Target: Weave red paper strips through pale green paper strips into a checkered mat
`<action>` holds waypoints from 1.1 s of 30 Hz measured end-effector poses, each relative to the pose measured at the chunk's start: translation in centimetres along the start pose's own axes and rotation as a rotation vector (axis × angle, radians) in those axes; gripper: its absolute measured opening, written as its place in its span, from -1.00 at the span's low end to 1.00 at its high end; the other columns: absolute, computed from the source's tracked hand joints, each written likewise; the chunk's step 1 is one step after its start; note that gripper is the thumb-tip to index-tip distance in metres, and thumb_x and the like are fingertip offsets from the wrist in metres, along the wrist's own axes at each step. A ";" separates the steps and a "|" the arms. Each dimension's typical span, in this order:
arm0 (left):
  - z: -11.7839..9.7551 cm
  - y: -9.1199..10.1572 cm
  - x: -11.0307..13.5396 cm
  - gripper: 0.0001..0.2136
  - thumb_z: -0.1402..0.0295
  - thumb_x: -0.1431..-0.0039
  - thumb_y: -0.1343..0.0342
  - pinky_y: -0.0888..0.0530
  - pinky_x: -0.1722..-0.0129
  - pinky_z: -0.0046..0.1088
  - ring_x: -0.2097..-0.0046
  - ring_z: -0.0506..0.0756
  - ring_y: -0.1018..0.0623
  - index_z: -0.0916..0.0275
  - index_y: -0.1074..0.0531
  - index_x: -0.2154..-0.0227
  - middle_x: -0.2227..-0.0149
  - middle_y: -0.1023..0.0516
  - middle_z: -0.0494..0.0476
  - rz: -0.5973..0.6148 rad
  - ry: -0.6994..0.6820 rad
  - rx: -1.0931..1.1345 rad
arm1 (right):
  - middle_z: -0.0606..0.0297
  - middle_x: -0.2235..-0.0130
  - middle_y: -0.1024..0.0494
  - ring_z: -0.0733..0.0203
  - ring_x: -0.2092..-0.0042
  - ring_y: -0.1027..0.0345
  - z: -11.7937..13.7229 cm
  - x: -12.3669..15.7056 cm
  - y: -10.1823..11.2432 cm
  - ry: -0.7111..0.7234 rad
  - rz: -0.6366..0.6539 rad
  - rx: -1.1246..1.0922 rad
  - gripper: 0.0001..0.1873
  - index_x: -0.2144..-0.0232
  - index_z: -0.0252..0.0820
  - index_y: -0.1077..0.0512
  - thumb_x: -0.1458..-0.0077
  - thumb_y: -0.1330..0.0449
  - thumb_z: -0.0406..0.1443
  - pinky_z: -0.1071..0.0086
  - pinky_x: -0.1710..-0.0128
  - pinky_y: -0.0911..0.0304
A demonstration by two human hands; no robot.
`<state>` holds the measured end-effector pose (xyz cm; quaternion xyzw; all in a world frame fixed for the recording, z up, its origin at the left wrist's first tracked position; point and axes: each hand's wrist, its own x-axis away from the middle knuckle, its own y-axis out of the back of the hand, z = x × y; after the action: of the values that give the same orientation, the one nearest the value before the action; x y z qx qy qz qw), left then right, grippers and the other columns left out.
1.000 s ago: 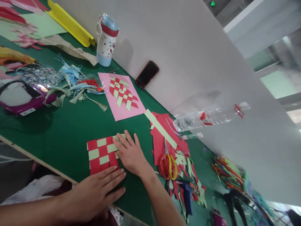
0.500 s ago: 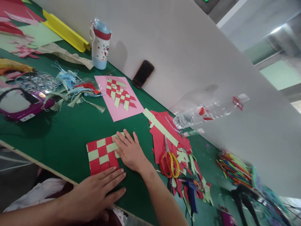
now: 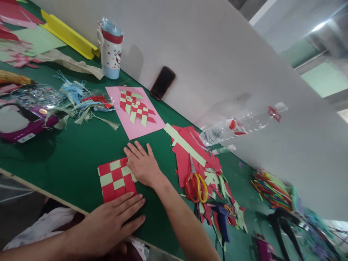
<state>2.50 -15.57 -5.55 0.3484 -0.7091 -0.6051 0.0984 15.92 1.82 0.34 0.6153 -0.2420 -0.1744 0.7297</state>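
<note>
A red and pale green woven paper mat (image 3: 113, 178) lies flat on the green table near its front edge. My left hand (image 3: 114, 217) rests flat over the mat's lower edge, fingers stretched to the right. Covering the mat's upper right part is my right hand (image 3: 144, 165), palm down with fingers spread. Both hands are open, and what lies under the palms is hidden. Behind them, a pink paper sheet (image 3: 126, 125) carries a woven paper fish (image 3: 136, 107). To the right, scissors (image 3: 196, 183) with red and yellow handles sit on red paper sheets (image 3: 182, 159) and a pale green strip (image 3: 186, 144).
A cup bottle (image 3: 111, 52), a phone (image 3: 163, 83) and a clear plastic bottle (image 3: 225, 130) stand or lean along the grey wall. Tassels (image 3: 81, 101) and a purple device (image 3: 29, 125) lie left. A blue glue gun (image 3: 223, 221) lies right among paper scraps, beyond it colourful sticks (image 3: 272, 190).
My right hand has slid slightly up and to the left over the mat. My left hand stays in nearly the same place. The view has shifted a little.
</note>
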 end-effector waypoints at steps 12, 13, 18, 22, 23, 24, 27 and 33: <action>-0.2 0.3 -0.1 -0.08 -0.15 -0.15 -0.33 -0.07 -0.48 -0.09 -0.44 0.33 -0.36 0.26 -0.20 -0.43 -0.45 -0.29 0.46 0.015 -0.026 -0.022 | 0.34 -0.52 -0.11 0.07 -0.57 0.19 0.1 0.2 -0.6 -0.030 -0.066 -0.008 -0.44 -0.50 -0.04 -0.13 -0.57 0.12 -0.16 -0.16 -0.54 0.25; -0.2 0.4 -0.2 -0.08 -0.17 -0.16 -0.31 -0.07 -0.48 -0.10 -0.43 0.32 -0.36 0.26 -0.20 -0.44 -0.45 -0.29 0.45 0.025 -0.032 -0.014 | 0.35 -0.52 -0.11 0.07 -0.57 0.19 0.1 0.2 -0.6 -0.031 -0.069 -0.008 -0.45 -0.50 -0.03 -0.13 -0.57 0.12 -0.16 -0.15 -0.54 0.24; -0.4 0.9 -0.6 -0.11 -0.11 -0.18 -0.32 -0.04 -0.50 -0.16 -0.46 0.24 -0.32 0.23 -0.19 -0.44 -0.48 -0.26 0.32 0.028 -0.036 0.022 | 0.35 -0.52 -0.13 0.04 -0.57 0.18 0.1 0.0 -0.8 -0.038 -0.079 -0.015 -0.45 -0.49 -0.02 -0.14 -0.56 0.11 -0.17 -0.16 -0.54 0.25; 0.3 2.5 0.4 -0.33 0.10 -0.31 -0.26 -0.01 -0.53 -0.15 -0.50 0.20 -0.24 0.17 -0.27 -0.40 -0.47 -0.30 0.18 -0.067 -0.051 -0.030 | 0.32 -0.53 -0.11 0.05 -0.57 0.21 -0.4 0.2 0.1 -0.044 -0.055 -0.063 -0.44 -0.50 -0.05 -0.13 -0.57 0.12 -0.15 -0.14 -0.53 0.18; 0.7 3.1 1.0 -0.42 0.24 -0.35 -0.20 0.03 -0.54 -0.13 -0.51 0.18 -0.20 0.13 -0.29 -0.38 -0.47 -0.31 0.12 -0.106 -0.043 -0.058 | 0.30 -0.53 -0.10 0.05 -0.58 0.23 -0.6 0.4 0.4 -0.060 -0.054 -0.079 -0.44 -0.50 -0.06 -0.13 -0.57 0.11 -0.15 -0.12 -0.52 0.14; 1.4 3.7 1.7 -0.46 0.41 -0.36 -0.14 0.07 -0.55 -0.13 -0.52 0.15 -0.16 0.09 -0.31 -0.37 -0.46 -0.33 0.04 -0.140 -0.011 -0.080 | 0.27 -0.53 -0.10 0.04 -0.58 0.26 -0.8 0.9 0.8 -0.080 -0.061 -0.094 -0.44 -0.50 -0.07 -0.14 -0.56 0.09 -0.16 -0.11 -0.52 0.12; 3.9 5.2 4.1 -0.39 0.63 -0.29 0.03 -0.05 -0.53 -0.14 -0.52 0.12 -0.18 0.10 -0.32 -0.36 -0.39 -0.44 0.07 -0.244 0.183 -0.090 | 0.13 -0.54 -0.09 -0.02 -0.58 0.28 -0.6 2.9 1.6 -0.118 -0.096 -0.121 -0.44 -0.47 -0.16 -0.19 -0.53 0.02 -0.18 -0.14 -0.50 0.09; 7.3 6.1 6.1 -0.49 0.39 -0.39 -0.07 -0.33 -0.42 -0.16 -0.50 0.24 -0.23 0.17 -0.27 -0.38 -0.44 -0.32 0.23 -0.225 0.389 -0.018 | -0.08 -0.51 -0.11 -0.19 -0.56 0.19 4.4 7.7 -0.1 -0.020 -0.139 -0.174 -0.28 -0.46 -0.35 -0.19 -0.48 -0.08 -0.01 -0.18 -0.49 0.05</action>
<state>-8.40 -13.44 -3.40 0.5348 -0.6278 -0.5399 0.1683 19.73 -6.02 1.82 0.5630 -0.1902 -0.2512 0.7641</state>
